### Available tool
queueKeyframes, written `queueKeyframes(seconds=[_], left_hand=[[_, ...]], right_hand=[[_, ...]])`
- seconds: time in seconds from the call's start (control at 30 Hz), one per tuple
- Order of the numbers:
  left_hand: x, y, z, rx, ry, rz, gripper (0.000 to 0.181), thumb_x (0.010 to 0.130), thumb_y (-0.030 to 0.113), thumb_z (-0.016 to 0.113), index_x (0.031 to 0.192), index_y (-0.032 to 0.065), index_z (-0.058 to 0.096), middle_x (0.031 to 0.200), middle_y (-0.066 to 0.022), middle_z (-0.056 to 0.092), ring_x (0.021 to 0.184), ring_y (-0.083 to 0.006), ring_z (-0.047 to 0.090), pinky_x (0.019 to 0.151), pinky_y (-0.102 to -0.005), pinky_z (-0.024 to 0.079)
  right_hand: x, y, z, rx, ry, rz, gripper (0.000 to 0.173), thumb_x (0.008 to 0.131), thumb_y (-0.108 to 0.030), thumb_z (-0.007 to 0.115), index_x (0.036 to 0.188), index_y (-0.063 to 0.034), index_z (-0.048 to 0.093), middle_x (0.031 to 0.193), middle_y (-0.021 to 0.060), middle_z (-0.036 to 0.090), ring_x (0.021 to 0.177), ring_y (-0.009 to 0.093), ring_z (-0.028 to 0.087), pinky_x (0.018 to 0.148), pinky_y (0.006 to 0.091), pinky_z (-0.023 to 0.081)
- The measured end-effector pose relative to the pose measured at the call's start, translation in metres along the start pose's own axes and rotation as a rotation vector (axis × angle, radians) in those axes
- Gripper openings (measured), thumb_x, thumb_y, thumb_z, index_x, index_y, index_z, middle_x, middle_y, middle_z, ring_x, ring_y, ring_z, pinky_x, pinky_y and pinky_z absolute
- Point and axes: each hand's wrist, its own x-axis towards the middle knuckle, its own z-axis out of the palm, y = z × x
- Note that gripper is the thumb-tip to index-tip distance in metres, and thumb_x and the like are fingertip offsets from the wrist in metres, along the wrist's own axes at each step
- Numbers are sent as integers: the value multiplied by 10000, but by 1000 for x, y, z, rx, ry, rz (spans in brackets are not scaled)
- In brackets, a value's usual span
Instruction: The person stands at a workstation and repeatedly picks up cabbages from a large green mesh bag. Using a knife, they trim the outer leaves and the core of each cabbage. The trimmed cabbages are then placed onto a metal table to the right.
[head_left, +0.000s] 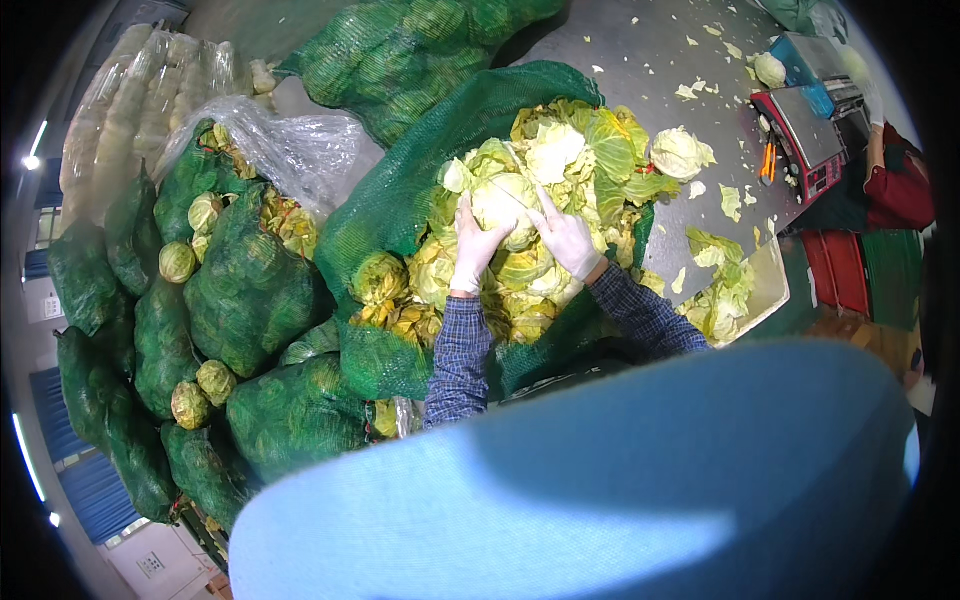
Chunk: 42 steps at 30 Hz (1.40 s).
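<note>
Both my hands wear thin white gloves and meet at a pale cabbage head (504, 201) on a heap of cabbages and loose leaves. My left hand (478, 244) grips its near left side, thumb pointing right. On the right side, my right hand (564, 234) has its index finger stretched forward along the cabbage, by the edge of a leaf; what its fingers pinch is hard to see. Around the heap lies an opened green mesh sack (390, 195), its edge folded back. Yellowed outer leaves (409, 315) lie at the left of the heap.
Filled green mesh sacks (247, 285) are stacked at left, and another sack (405, 60) lies beyond. On the metal table (637, 60) are leaf scraps, a trimmed cabbage (679, 154), a red weighing scale (806, 142) and an orange-handled cutter (768, 161). A co-worker's sleeve (900, 180) shows at right, near a white bin (772, 281).
</note>
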Motion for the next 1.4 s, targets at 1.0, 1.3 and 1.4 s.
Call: queueKeyframes(seconds=[1.0, 1.3, 1.4], left_hand=[[-31, 0, 4, -144, 37, 124, 1063, 700, 315, 855, 1529, 23, 255, 1491, -229, 370, 1379, -350, 388, 1165, -435, 321], [-34, -5, 9, -326, 80, -86, 1202, 664, 296, 896, 1541, -54, 151, 1501, -273, 370, 1395, -329, 395, 1158, -390, 339], [-25, -4, 20, -228, 113, -8, 1189, 659, 355, 892, 1527, -72, 202, 1516, -268, 356, 1409, -335, 378, 1173, -386, 309]], right_hand=[[114, 42, 4, -103, -115, -134, 487, 952, -470, 549, 1264, -104, 622, 797, 203, 704, 736, 376, 690, 696, 461, 556], [84, -45, -44, -191, -419, -548, 930, 820, -505, 712, 1540, -115, 271, 1266, 229, 574, 788, 356, 695, 685, 423, 579], [103, -27, -30, -133, -386, -498, 725, 810, -533, 701, 1351, -75, 549, 1212, 205, 611, 866, 376, 690, 765, 443, 559]])
